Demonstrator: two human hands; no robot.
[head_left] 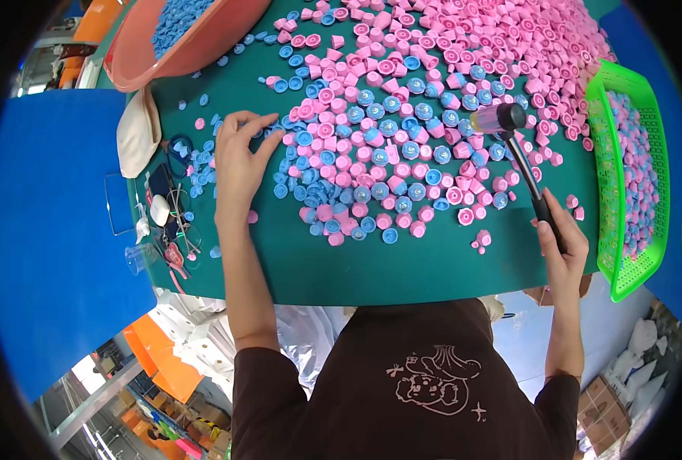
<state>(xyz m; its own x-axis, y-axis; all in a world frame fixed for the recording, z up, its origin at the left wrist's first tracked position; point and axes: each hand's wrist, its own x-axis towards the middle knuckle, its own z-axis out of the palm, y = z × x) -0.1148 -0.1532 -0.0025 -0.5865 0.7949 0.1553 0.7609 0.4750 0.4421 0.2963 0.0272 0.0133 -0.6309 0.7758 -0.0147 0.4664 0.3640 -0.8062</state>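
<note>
My right hand [566, 247] is wrapped round the black handle of a small mallet [526, 167]. Its head, black at one end and see-through yellowish at the other, is over the pink and blue pieces. On the left, my left hand [241, 153] reaches over loose blue caps [286, 175], thumb and forefinger apart at the edge of the heap. Whether the fingertips touch a cap is hard to tell. Pink cup-shaped pieces [342, 162] lie mixed among the caps. Several pink cups carry a blue cap on top, such as a capped cup [411, 150] in the middle.
A green table [318, 268] bears a large pile of pink cups [502, 46] at the back. A reddish basin [226, 34] with blue pieces stands back left. The green basket [611, 199] at right holds pink-and-blue pieces. Glasses, a plastic cup [136, 259] and a beige pouch [139, 136] lie left.
</note>
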